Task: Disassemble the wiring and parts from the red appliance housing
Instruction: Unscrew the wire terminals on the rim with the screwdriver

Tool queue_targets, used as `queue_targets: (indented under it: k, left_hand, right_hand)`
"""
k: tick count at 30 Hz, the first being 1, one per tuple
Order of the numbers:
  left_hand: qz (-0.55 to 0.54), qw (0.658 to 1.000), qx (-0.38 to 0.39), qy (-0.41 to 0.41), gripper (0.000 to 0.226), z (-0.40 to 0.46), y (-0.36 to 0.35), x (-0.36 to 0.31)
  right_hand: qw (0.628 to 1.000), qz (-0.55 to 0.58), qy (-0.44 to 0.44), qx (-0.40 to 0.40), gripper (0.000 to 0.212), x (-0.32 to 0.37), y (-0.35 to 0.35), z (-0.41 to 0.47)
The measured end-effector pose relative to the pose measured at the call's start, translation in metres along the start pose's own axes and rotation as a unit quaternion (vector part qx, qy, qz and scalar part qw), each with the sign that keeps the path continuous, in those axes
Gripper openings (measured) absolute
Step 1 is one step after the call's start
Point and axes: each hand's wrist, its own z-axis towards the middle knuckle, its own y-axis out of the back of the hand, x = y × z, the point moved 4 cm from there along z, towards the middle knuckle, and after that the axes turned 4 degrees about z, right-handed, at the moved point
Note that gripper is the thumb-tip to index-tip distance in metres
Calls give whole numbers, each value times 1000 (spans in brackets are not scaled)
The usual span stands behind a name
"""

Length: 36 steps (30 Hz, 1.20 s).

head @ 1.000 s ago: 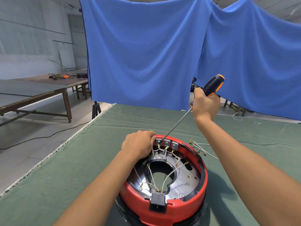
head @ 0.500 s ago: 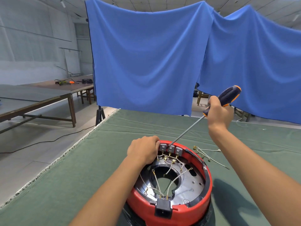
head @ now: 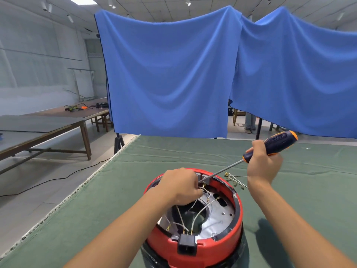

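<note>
On the green cloth [head: 289, 200], nearest, one red housing [head: 195, 248] is placed, with one black socket [head: 187, 246] at its near rim and white wires [head: 199, 211] inside. The left hand [head: 181, 187] is curled over wires at the far rim. One screwdriver [head: 270, 147] is gripped by the right hand [head: 262, 165], its tip at that rim. One loose wire bundle [head: 234, 179] is lying just beyond. Two blue sheets [head: 168, 74] are hung behind, and wooden tables [head: 58, 120] are seen on the left.

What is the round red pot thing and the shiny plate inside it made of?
The round red appliance housing looks like smooth moulded plastic, with a soft, even sheen. The shiny silver plate inside looks like bare metal, probably steel or aluminium: it reflects light and has punched holes.
</note>
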Motion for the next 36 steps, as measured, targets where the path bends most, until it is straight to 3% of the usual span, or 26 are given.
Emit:
queue_targets:
  k: [3, 8, 12, 17, 23, 27, 32, 36]
  left_hand:
    - [72, 996, 45, -19, 30, -1, -7, -13]
    - [100, 992, 70, -17, 8, 1, -9, -16]
    - [-40, 992, 109, 47, 17, 5, -5, 1]
    - [-240, 965, 76, 76, 28, 6, 12, 12]
    - [-477, 875, -54, 59, 28, 7, 30, 9]
    - [-540, 828, -141, 56, 28, 17, 33, -2]
    - [-637, 731, -208, 126, 33, 27, 27, 1]
    - [-675, 693, -201, 155, 29, 26, 15, 7]
  right_hand:
    - [999, 15, -32, -31, 22, -13, 11, -2]
    - [996, 27, -70, -49, 23, -32, 31, -6]
    - [993, 35, -111, -36, 33, -34, 34, 0]
    - [992, 54, -111, -3, 39, -22, 30, 8]
    - [984, 159, -57, 55, 46, 37, 4, 15]
    - [969, 197, -31, 149, 27, 83, -32, 19]
    - [964, 56, 107, 236, 21, 119, -66, 20]
    - [915, -158, 165, 331, 18, 103, -86, 8]
